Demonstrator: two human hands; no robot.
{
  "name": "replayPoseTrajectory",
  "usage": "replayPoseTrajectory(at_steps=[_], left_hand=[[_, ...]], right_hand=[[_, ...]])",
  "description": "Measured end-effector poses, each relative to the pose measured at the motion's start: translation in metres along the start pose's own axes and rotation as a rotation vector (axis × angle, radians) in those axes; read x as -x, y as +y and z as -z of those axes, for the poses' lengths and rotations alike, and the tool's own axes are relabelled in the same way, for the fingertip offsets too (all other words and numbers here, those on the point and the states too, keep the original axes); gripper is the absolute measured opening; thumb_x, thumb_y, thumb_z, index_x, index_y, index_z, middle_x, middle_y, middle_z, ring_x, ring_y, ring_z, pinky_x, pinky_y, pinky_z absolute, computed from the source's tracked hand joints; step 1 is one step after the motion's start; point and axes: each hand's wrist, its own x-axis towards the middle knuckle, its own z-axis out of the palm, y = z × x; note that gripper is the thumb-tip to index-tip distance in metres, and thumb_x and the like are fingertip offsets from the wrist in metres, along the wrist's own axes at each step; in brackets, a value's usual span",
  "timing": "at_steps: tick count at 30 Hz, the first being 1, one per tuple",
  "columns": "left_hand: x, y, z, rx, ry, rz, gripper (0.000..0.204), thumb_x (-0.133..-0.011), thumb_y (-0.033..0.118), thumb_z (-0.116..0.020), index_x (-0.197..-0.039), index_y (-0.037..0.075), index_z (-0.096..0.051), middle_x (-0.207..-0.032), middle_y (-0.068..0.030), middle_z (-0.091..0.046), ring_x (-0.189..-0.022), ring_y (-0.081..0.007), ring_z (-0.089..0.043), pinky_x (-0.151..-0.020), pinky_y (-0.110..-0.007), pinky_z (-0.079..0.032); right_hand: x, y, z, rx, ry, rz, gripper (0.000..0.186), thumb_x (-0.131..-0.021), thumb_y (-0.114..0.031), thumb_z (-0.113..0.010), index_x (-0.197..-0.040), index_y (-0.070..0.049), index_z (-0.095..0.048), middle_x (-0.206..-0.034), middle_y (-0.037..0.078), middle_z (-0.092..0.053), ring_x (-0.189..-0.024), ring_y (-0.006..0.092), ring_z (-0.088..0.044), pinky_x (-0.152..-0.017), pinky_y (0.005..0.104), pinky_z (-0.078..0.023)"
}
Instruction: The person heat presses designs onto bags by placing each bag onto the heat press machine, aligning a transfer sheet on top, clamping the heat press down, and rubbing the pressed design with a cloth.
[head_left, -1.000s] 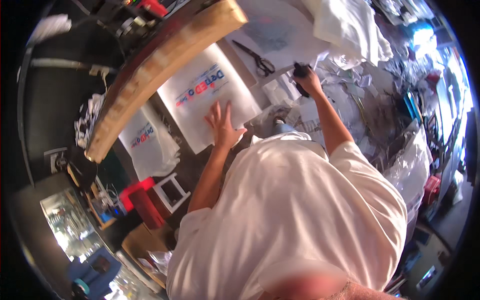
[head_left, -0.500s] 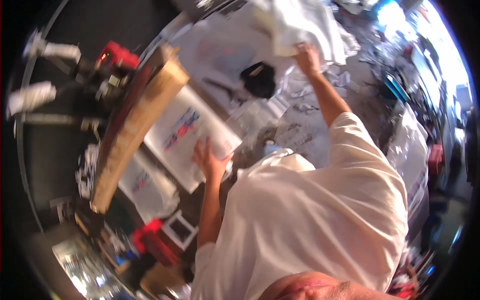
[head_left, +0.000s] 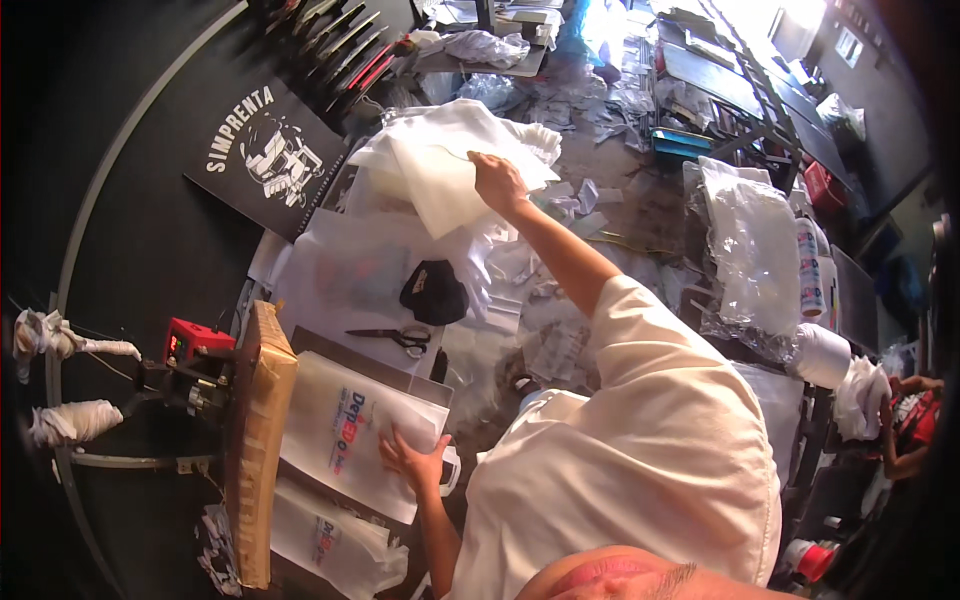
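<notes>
My left hand (head_left: 413, 462) lies with spread fingers on a white bag (head_left: 305, 440) printed in blue and red. The bag is flat on the lower plate of a heat press, beside its raised, tan-covered upper plate (head_left: 262, 450). Up ahead, my right hand (head_left: 499, 186) is closed at the edge of a cream-white sheet (head_left: 435, 180) on top of a white pile; its fingertips are partly hidden. Between my hands lie a black cap (head_left: 435, 292) and dark-handled scissors (head_left: 404, 341). A second printed white bag (head_left: 325, 540) lies nearer to me.
A red control box (head_left: 195, 342) and wrapped handles (head_left: 75, 422) belong to the press at left. A black illustrated board (head_left: 268, 160) leans behind it. Plastic-wrapped white stacks (head_left: 752, 245) stand at right. Scraps (head_left: 560, 340) litter the floor. Another person's arm (head_left: 905, 455) shows at the right edge.
The view has swung, so the bench sits lower in the picture. My left hand stays on the printed bag, and my right hand stays at the white pile.
</notes>
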Motion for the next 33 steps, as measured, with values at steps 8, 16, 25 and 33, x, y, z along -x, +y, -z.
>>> replayPoseTrajectory(at_steps=[8, 16, 25, 33], left_hand=[[-0.042, 0.025, 0.015, 1.376, -0.153, 0.202, 0.049, -0.099, 0.046, -0.053, -0.115, 0.000, -0.061, -0.114, -0.0140, -0.063, -0.110, -0.0267, -0.060, -0.095, -0.044, -0.050], [-0.071, 0.047, -0.015, 1.344, -0.802, 0.016, 0.032, -0.090, 0.010, -0.062, -0.120, -0.001, -0.063, -0.100, -0.0065, -0.069, -0.089, -0.0136, -0.064, -0.079, -0.029, -0.053], [-0.014, 0.012, 0.086, 1.681, -0.334, 0.054, 0.042, -0.094, 0.004, -0.061, -0.135, 0.007, -0.056, -0.113, -0.0033, -0.067, -0.099, -0.0114, -0.064, -0.089, -0.027, -0.051], [0.013, -0.171, 0.050, 0.960, 0.296, 0.443, 0.016, -0.090, 0.015, -0.069, -0.091, 0.000, -0.065, -0.072, -0.0008, -0.063, -0.068, -0.0093, -0.055, -0.061, -0.030, -0.044]], right_hand=[[0.118, -0.168, 0.126, -0.297, -0.589, 0.399, 0.031, -0.080, -0.004, -0.064, -0.107, -0.014, -0.073, -0.083, 0.014, -0.071, -0.077, 0.0324, -0.067, -0.070, 0.0443, -0.052], [0.260, -0.205, 0.114, -0.787, -1.455, 0.326, 0.024, -0.089, -0.019, -0.065, -0.107, -0.005, -0.074, -0.090, 0.014, -0.074, -0.077, 0.0297, -0.070, -0.072, 0.0418, -0.055], [0.317, -0.056, 0.028, -0.852, -1.399, -1.221, 0.046, -0.099, -0.039, -0.057, -0.126, -0.002, -0.058, -0.115, 0.013, -0.067, -0.105, 0.0222, -0.064, -0.092, 0.0375, -0.051], [0.281, -0.192, -0.021, -0.796, -1.338, -0.487, 0.035, -0.086, -0.018, -0.072, -0.115, 0.001, -0.065, -0.092, 0.010, -0.072, -0.078, 0.0178, -0.067, -0.072, 0.0339, -0.054]])
